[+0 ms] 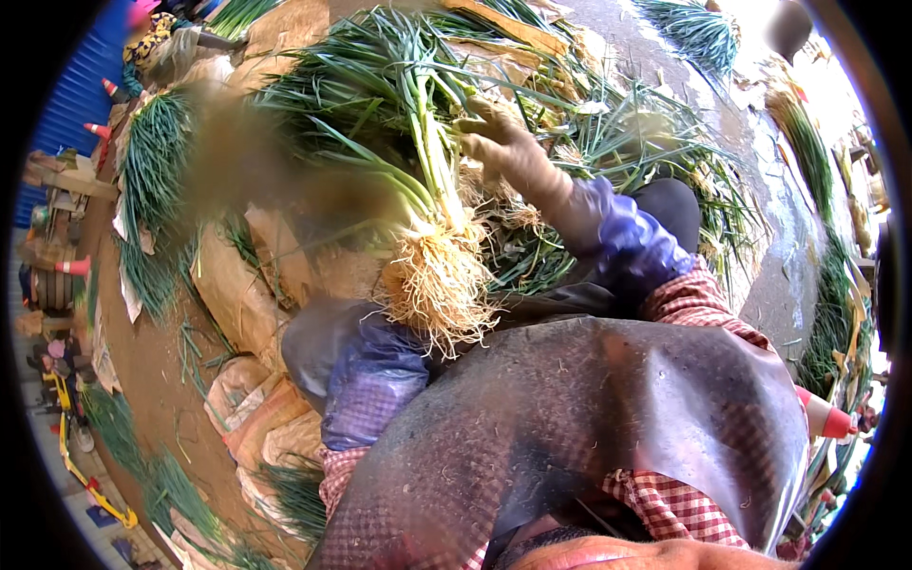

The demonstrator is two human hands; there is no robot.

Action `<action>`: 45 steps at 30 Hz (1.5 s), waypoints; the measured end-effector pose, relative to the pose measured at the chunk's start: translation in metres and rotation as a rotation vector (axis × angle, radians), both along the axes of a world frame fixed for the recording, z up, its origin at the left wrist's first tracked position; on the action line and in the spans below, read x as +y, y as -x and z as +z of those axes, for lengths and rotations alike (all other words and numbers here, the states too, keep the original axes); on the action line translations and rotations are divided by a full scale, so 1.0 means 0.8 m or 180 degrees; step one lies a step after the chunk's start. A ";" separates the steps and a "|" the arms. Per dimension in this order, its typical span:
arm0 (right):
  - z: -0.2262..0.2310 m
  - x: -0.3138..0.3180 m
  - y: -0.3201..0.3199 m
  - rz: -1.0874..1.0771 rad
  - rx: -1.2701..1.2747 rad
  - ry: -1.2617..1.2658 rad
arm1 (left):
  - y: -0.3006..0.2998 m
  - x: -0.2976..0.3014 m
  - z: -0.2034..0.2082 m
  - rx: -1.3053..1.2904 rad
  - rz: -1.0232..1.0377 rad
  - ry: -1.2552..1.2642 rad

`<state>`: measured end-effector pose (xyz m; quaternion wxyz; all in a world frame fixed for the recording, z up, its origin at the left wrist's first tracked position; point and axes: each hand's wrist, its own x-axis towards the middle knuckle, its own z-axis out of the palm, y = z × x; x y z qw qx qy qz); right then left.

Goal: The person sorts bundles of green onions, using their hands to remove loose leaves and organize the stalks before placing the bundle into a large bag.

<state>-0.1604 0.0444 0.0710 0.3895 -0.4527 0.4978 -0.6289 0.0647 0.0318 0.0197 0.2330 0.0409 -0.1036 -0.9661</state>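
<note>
A bunch of green onions (432,161) stands in front of me, its pale roots (439,280) toward my lap and its green leaves pointing away. My right hand (508,157), in a tan glove, reaches in from the right with fingers spread beside the stalks; whether a fingertip touches them I cannot tell. The left forearm, in a purple plastic sleeve (375,380), runs up to the roots, and the hand itself is hidden behind them. Behind the bunch lies a large heap of green onions (332,66), partly covered by a dark blur on the picture.
More loose green onions (655,142) lie on the right, near my dark knee. Brown sacking (233,275) and a folded sack (261,408) spread on the left. Further bundles (152,152) line the floor. Traffic cones (825,415) stand about. Another person (157,43) is at the far left.
</note>
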 end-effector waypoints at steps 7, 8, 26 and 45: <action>0.001 0.008 -0.017 0.1005 -0.0648 -0.0859 | -0.002 -0.003 -0.003 0.0055 -0.0001 -0.0034; 0.000 0.012 -0.011 0.1099 -0.0602 -0.0829 | -0.002 -0.003 -0.002 0.0057 0.0005 -0.0028; 0.021 -0.032 0.052 -0.0490 0.2938 -0.0415 | 0.015 -0.004 -0.011 -0.0207 -0.0192 0.0141; -0.013 0.034 0.029 0.1682 0.1032 -0.0754 | -0.003 0.002 -0.002 0.0388 -0.0240 -0.0293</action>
